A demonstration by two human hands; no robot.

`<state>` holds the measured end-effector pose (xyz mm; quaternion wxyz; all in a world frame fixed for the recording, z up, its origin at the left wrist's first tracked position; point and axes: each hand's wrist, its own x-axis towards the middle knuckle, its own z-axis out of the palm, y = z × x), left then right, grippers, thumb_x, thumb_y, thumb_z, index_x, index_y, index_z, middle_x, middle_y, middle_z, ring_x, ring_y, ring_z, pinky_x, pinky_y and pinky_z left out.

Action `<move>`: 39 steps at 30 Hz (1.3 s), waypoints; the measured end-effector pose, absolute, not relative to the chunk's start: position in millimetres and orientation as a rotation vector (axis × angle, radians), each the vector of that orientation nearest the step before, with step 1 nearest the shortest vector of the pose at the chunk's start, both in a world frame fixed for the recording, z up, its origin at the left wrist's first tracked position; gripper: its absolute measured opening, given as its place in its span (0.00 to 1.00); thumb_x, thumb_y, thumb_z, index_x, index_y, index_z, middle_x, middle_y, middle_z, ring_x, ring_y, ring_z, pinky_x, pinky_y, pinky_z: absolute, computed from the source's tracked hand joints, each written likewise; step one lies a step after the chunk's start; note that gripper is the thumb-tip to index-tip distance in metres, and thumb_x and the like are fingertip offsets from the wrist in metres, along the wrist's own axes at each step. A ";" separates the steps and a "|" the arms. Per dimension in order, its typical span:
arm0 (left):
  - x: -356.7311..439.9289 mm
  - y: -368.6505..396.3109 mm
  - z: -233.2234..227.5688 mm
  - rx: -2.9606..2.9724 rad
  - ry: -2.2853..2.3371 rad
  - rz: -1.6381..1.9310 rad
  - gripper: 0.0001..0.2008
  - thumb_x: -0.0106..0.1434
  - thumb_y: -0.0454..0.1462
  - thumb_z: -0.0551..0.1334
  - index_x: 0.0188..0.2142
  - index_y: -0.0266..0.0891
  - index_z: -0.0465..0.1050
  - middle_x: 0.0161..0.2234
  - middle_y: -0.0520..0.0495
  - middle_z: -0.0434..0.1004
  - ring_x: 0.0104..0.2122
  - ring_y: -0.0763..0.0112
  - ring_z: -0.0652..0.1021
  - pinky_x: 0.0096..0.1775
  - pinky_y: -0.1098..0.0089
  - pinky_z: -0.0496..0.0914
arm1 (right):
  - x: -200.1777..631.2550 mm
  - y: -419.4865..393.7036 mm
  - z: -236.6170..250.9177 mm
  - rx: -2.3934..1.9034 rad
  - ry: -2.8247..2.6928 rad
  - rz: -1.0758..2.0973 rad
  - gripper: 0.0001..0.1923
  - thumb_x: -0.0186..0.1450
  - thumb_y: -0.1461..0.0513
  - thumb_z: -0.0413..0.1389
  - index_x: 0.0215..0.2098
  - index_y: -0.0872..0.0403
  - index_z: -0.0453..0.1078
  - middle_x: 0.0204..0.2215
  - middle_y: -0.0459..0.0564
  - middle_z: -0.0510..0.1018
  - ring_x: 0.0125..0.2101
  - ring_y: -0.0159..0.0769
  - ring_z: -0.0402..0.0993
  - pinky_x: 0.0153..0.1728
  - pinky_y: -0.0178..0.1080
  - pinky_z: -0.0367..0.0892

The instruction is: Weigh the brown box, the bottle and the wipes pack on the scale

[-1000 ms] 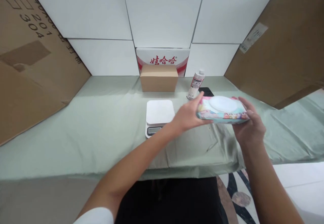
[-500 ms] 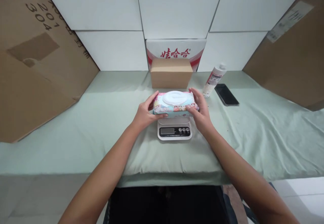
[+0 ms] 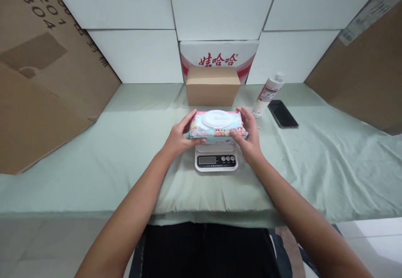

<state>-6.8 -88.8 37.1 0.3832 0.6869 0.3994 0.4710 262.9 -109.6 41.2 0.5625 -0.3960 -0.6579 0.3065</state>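
A pack of wet wipes (image 3: 216,126) with a white oval lid and colourful printing is gripped at both ends. My left hand (image 3: 179,136) closes on its left end, thumb along the front edge. On the other end, my right hand (image 3: 250,136) has its thumb on the front and fingers behind. Directly below the pack is a white kitchen scale (image 3: 216,167), its small display and several round buttons facing me. The pack hides the scale's plate, so I cannot tell whether the two touch.
A plain brown box (image 3: 212,87) stands behind the pack, in front of a white box with red lettering (image 3: 220,56). At the right are a white bottle (image 3: 267,96) and a black phone (image 3: 283,114). Large cardboard sheets (image 3: 47,102) flank the green cloth (image 3: 138,177).
The camera's view has shifted slightly, so the whole scene sits a little higher. Both hands keep their hold on the pack of wet wipes above the scale.
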 end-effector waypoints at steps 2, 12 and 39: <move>-6.7 -89.1 37.4 1.763 1.018 1.206 0.62 0.44 0.56 0.83 0.73 0.38 0.63 0.69 0.31 0.72 0.67 0.40 0.76 0.67 0.49 0.73 | 263.4 -107.9 39.0 -0.943 -1.539 0.725 0.43 0.66 0.42 0.66 0.73 0.43 0.58 0.73 0.56 0.64 0.74 0.53 0.60 0.75 0.59 0.59; -6.4 -91.0 40.6 1.828 1.067 1.197 0.62 0.46 0.61 0.80 0.74 0.39 0.62 0.66 0.32 0.75 0.65 0.39 0.77 0.65 0.49 0.75 | 267.2 -104.2 40.6 -0.955 -1.504 0.793 0.45 0.63 0.36 0.65 0.71 0.41 0.60 0.70 0.54 0.69 0.71 0.55 0.64 0.73 0.61 0.61; -6.1 -92.3 41.7 1.858 1.067 1.202 0.61 0.49 0.63 0.78 0.74 0.38 0.62 0.67 0.32 0.75 0.63 0.41 0.78 0.64 0.51 0.75 | 270.4 -101.1 39.2 -0.999 -1.532 0.750 0.44 0.64 0.34 0.61 0.70 0.42 0.62 0.67 0.53 0.70 0.68 0.54 0.65 0.70 0.57 0.63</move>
